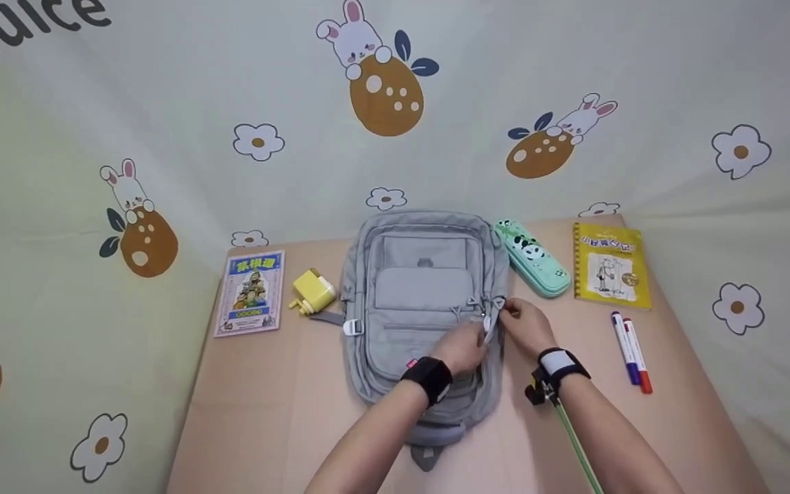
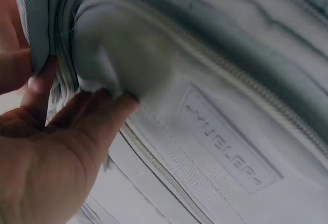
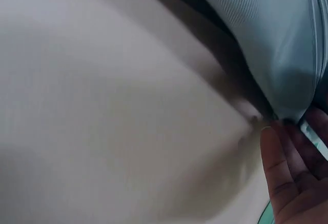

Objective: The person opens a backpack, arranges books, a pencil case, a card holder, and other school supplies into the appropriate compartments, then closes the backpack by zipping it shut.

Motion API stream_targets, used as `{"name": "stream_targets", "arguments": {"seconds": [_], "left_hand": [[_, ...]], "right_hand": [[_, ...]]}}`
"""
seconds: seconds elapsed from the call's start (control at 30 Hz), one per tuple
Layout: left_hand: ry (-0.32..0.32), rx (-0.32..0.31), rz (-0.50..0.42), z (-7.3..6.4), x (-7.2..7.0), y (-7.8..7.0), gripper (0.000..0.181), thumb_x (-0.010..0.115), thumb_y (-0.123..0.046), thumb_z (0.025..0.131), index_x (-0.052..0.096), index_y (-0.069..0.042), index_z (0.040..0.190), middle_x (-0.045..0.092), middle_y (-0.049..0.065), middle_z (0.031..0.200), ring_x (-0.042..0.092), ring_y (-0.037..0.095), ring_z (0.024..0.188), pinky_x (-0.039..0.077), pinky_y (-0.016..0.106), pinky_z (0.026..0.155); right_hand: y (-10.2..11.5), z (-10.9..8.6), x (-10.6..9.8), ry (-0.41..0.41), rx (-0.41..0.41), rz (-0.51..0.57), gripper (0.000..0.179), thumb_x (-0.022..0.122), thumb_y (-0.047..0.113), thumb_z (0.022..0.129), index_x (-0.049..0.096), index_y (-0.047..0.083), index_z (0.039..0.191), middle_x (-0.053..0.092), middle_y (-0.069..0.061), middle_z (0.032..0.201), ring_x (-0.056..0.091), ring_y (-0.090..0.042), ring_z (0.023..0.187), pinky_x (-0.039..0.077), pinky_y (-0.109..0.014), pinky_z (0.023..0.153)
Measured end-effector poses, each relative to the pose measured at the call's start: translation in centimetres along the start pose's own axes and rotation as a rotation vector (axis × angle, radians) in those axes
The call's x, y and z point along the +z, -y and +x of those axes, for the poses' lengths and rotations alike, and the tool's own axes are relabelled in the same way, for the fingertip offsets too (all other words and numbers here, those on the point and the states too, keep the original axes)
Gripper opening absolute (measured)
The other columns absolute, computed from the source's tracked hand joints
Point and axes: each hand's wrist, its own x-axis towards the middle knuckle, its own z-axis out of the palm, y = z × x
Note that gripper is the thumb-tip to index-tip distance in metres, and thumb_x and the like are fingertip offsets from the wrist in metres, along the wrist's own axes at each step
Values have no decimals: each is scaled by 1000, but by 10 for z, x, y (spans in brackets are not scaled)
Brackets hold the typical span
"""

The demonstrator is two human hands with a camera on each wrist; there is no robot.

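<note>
A grey backpack (image 1: 422, 288) lies on its back on the table, its top handle toward me. My left hand (image 1: 462, 348) is at its right side, over the front pocket. In the left wrist view, that hand's fingers (image 2: 115, 112) curl against the pocket fabric, with the thumb at a fold of the bag's side. My right hand (image 1: 529, 325) pinches the bag's right edge beside a triangular zipper pull (image 1: 499, 302). In the right wrist view its fingertips (image 3: 274, 144) meet the bag's side panel (image 3: 279, 55); what lies between them is partly hidden.
A green panda pencil case (image 1: 535, 259) touches the bag's right side. Farther right are a yellow notebook (image 1: 611, 266) and two markers (image 1: 627, 350). On the left lie a pink-bordered book (image 1: 251, 293) and a yellow hand-cranked sharpener (image 1: 314, 291). Printed curtain (image 1: 463, 171) stands behind.
</note>
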Motion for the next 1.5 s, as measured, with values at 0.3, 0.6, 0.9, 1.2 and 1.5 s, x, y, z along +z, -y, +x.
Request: {"name": "stream_targets", "arguments": {"seconds": [0.3, 0.6, 0.9, 1.2, 1.5], "left_hand": [[-81, 34, 82, -40, -32, 37, 26, 63, -17, 98, 67, -8, 122, 63, 9, 129, 59, 24, 122, 46, 35, 105], [-382, -266, -29, -78, -80, 135, 54, 55, -5, 97, 44, 3, 150, 39, 25, 156, 37, 40, 144, 29, 51, 118], [-417, -346, -130, -92, -68, 163, 34, 61, -16, 99, 59, -1, 130, 57, 20, 137, 58, 35, 125, 45, 49, 105], [-417, -354, -163, -91, -57, 161, 16, 64, -17, 99, 56, -9, 110, 61, 8, 102, 60, 24, 90, 51, 45, 83], [-403, -405, -201, -92, -54, 154, 20, 60, -18, 101, 58, -9, 118, 66, 9, 106, 61, 24, 92, 50, 45, 84]], "right_hand": [[13, -13, 1, 57, 44, -2, 34, 57, 40, 102, 61, 7, 96, 56, -5, 80, 52, -21, 72, 41, -33, 65], [16, -15, -3, 9, 75, -67, 32, 47, 14, 103, 62, -4, 125, 67, -18, 110, 61, -29, 91, 48, -43, 81], [15, -4, -12, 8, 67, -127, 39, 40, 14, 106, 54, -5, 137, 63, -24, 128, 61, -35, 103, 48, -50, 88], [19, 0, -17, -16, 83, -147, 38, 41, 17, 106, 53, -3, 135, 63, -24, 124, 61, -36, 99, 47, -50, 84], [64, 0, 4, -172, -285, -223, 40, 62, 9, 96, 58, -4, 133, 58, -24, 134, 51, -42, 127, 39, -54, 108]]}}
